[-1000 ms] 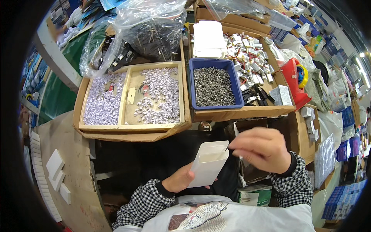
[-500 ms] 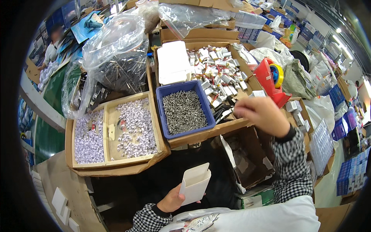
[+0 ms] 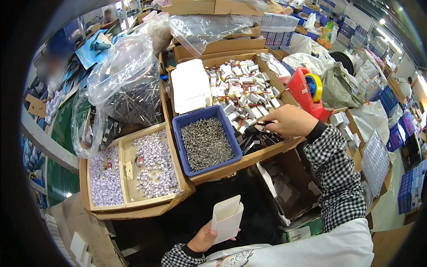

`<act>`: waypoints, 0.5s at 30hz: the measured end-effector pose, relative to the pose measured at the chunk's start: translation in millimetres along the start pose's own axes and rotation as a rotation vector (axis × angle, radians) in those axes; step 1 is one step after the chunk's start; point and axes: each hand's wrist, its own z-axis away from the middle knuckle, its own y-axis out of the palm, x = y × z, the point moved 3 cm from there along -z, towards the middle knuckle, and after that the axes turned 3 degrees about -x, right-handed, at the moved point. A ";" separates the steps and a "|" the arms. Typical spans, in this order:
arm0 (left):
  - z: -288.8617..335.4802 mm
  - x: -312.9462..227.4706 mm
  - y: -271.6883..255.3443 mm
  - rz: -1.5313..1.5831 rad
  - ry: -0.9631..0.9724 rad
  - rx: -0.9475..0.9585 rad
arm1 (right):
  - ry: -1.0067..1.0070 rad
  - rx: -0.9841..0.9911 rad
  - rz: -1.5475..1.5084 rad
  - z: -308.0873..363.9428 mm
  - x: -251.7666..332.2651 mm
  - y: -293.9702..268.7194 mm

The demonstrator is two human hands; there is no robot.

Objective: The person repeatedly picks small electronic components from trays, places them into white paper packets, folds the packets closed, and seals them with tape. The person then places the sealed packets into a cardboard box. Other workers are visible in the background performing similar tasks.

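My left hand [image 3: 205,237] grips a small white carton [image 3: 228,222] with its top flap up, fingers wrapped round its lower part. My right hand [image 3: 291,121] reaches into the cardboard box ahead, thumb and fingers pinched on a small black part [image 3: 267,123] above a heap of black parts [image 3: 259,140]. Behind that heap lie many silver-white battery-like packs [image 3: 249,91] with red wires. To their left stands a blue bin [image 3: 237,151] of small metal pieces [image 3: 205,141], with a stack of flat white cartons [image 3: 191,86] behind it.
A divided wooden tray [image 3: 126,172] holds small whitish parts at left. Behind it sits a clear bag [image 3: 126,84] of dark thin pieces. A red tape dispenser [image 3: 304,91] stands beyond my right hand; below my forearm is an open carton [image 3: 289,182]. A blurred person [image 3: 51,69] is at far left.
My right hand has come down among the black parts and its fingers now pinch one. My left hand still holds the white carton. The whole view has shifted slightly.
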 end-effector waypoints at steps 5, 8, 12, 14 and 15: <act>-6.4 6.6 -3.2 0.029 -0.026 0.031 | 0.080 -0.083 -0.147 -0.5 -9.0 -8.4; -9.7 8.9 -4.5 0.042 -0.032 0.039 | 0.105 -0.133 -0.190 -9.2 -9.7 -10.5; -9.8 6.6 -4.5 0.050 -0.022 0.046 | 0.051 -0.215 -0.227 -24.8 -5.9 -16.1; -8.1 4.8 -4.6 0.053 -0.015 0.047 | 0.046 -0.203 -0.226 -31.1 -3.6 -18.9; -7.2 4.2 -4.9 0.057 -0.009 0.044 | 0.050 -0.198 -0.250 -32.3 -2.0 -19.8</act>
